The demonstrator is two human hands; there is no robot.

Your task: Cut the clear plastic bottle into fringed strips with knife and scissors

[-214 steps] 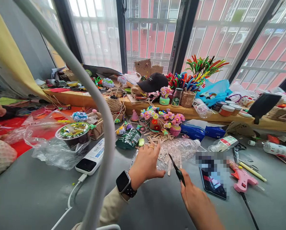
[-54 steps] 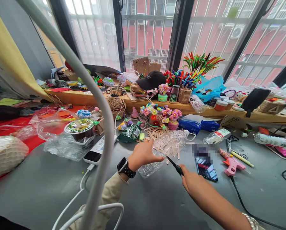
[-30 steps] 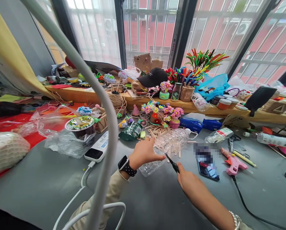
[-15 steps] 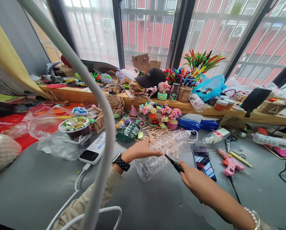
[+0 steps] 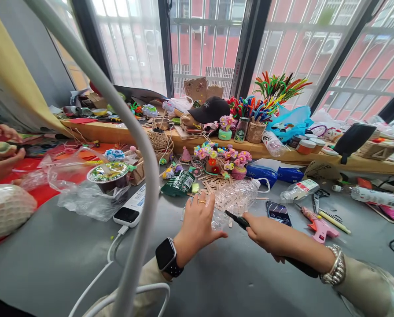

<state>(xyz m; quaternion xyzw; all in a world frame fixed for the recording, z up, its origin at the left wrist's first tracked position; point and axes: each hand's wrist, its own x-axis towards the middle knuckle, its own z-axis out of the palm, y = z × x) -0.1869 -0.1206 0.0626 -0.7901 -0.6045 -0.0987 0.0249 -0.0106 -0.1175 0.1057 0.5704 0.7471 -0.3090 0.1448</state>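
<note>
A large clear ribbed plastic bottle [image 5: 238, 196] lies on its side on the grey table, its handle end pointing to the back right. My left hand [image 5: 197, 222] is over the lower end of the bottle, fingers spread and thumb stretched out to the right. Whether its palm presses on the plastic I cannot tell. In my right hand [image 5: 269, 235] is a black utility knife [image 5: 237, 219], with its narrow tip pointing left at the bottle's near side. Part of the knife's dark handle shows below my wrist. Wooden craft sticks [image 5: 213, 182] lie behind and beneath the bottle.
A phone [image 5: 278, 213] and a pink glue gun [image 5: 322, 224] lie at right. At left stand a lidded cup [image 5: 107, 175] and a white power bank [image 5: 130, 211]. A thick white flexible arm [image 5: 150, 176] crosses the view. Another person's hands [image 5: 5, 149] hold something round.
My left hand has turned, its fingers now spread and pointing up over the bottle. The bottle's near end has shifted. My right arm has risen slightly. Another person's hands have appeared at left.
</note>
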